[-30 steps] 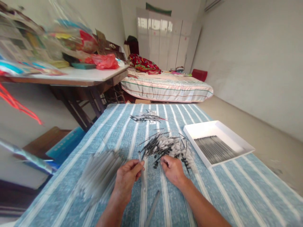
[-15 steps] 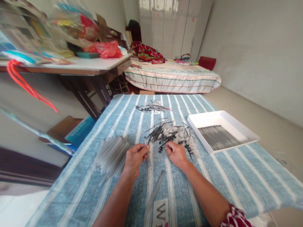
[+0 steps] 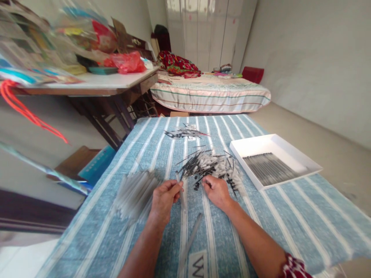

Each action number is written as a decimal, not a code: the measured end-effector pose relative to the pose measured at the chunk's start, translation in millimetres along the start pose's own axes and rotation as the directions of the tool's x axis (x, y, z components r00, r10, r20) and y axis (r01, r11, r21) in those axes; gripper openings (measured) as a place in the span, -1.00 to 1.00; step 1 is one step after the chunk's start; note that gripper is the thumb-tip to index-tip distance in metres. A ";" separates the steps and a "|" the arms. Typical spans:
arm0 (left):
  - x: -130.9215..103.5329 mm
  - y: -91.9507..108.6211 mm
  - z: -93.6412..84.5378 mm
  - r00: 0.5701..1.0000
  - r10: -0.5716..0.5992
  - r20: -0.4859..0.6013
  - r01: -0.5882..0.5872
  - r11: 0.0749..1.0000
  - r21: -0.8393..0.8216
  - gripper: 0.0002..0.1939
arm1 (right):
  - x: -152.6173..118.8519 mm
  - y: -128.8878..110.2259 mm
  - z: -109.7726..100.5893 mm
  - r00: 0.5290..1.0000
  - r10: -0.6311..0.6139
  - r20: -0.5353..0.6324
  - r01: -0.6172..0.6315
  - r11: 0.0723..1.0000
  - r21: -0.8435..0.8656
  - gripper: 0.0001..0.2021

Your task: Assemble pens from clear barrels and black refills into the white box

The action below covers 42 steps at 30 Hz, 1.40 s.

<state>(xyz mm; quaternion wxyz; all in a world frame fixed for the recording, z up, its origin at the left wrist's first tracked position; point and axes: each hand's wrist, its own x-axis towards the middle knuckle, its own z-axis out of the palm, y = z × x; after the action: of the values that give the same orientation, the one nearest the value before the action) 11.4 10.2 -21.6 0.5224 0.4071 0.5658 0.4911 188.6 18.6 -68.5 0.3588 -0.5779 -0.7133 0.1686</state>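
My left hand (image 3: 162, 200) is closed, thumb against fingers, on a slim translucent grey tube (image 3: 182, 202) that stands nearly upright in the view. To the right, my right hand (image 3: 216, 192) is closed at the near edge of a pile of black sticks and small clear plastic pieces (image 3: 208, 164). Its fingertips are curled under, and whatever they pinch is too small to make out. Left of my left hand lies a stack of similar grey tubes (image 3: 135, 195), somewhat blurred. One long grey strip or tube (image 3: 191, 237) rests on the cloth between my forearms.
A shallow white box (image 3: 256, 148) on the right holds a row of slim dark-tipped tubes (image 3: 268, 168). Farther back lies a smaller bunch of black sticks (image 3: 185, 132). Striped blue cloth (image 3: 290, 231) covers the table. A cluttered side table (image 3: 101, 85) and a bed (image 3: 208, 92) stand beyond.
The view has shifted slightly. Both hands keep nearly the same place and grip, the left still on its tube and the right still at the pile's edge.
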 end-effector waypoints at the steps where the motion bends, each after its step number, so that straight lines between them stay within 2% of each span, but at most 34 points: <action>1: -0.2 0.5 -0.1 1.000 0.000 0.001 0.000 1.000 0.000 -0.78 | 0.0 -0.3 0.0 1.000 0.001 -0.001 -0.001 1.000 0.000 -0.84; 13: -1.3 1.3 -1.2 1.000 0.014 0.006 -0.014 1.000 0.004 -0.77 | 0.0 -2.1 -0.4 1.000 -0.007 -0.012 0.007 1.000 -0.006 -0.84; 37: -1.5 4.7 -1.0 1.000 -0.010 0.004 0.010 0.999 0.052 -0.75 | 3.3 -2.0 -1.4 0.999 -0.016 0.042 0.015 0.999 0.031 -0.85; 42: -0.9 2.7 -2.0 1.000 -0.016 0.014 0.015 0.999 0.045 -0.77 | 1.7 -8.0 -9.1 0.998 -0.003 0.069 0.001 1.000 0.023 -0.90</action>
<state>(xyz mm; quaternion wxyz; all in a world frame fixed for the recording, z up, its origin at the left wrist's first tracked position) 9.4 9.6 -18.8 0.5211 0.4178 0.5759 0.4714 189.3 16.5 -56.5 0.3409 -0.5669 -0.7238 0.1962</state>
